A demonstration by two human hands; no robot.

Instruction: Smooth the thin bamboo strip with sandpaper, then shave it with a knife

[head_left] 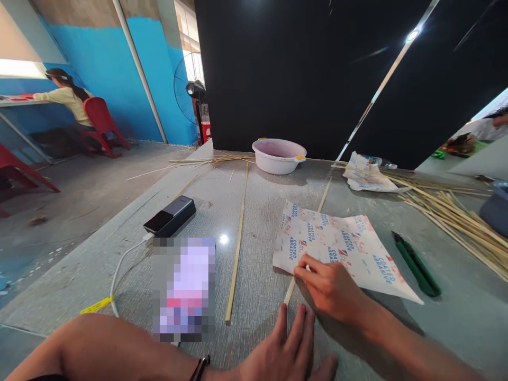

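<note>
- The left hand (288, 344) lies palm down at the bottom edge, fingers stretched out and slightly parted, gripping nothing; the index fingertip meets the near part of a pale thin strip (325, 194).
- The right hand (333, 288) is drawn in, thumb and bent fingers pinching the near edge of a printed abrasive sheet (357, 248) right over that strip.
- The pale thin strip lies on the grey table (262, 227), running away from the left fingertips, under the abrasive sheet and out past its far edge.
- The sheet covers the strip's middle; whether the right fingers also squeeze the strip through the paper cannot be told.
- The strip's near end is hard to make out at the left fingertips, and the right thumb is partly hidden.
- A second strip (238, 238) lies apart, left of the hands; a green cutter (416, 264) lies just right of the sheet.
- A phone (186, 286) near the left forearm is blurred into blocks, its screen unreadable; the forearm hides part of the white cable (115, 280).
- At the right, a bundle of strips (456, 217) and a dark container (496, 206) are cut off by the frame.
- Behind, a white basin (278, 159) stands upright, its bottom inside out of sight.
</note>
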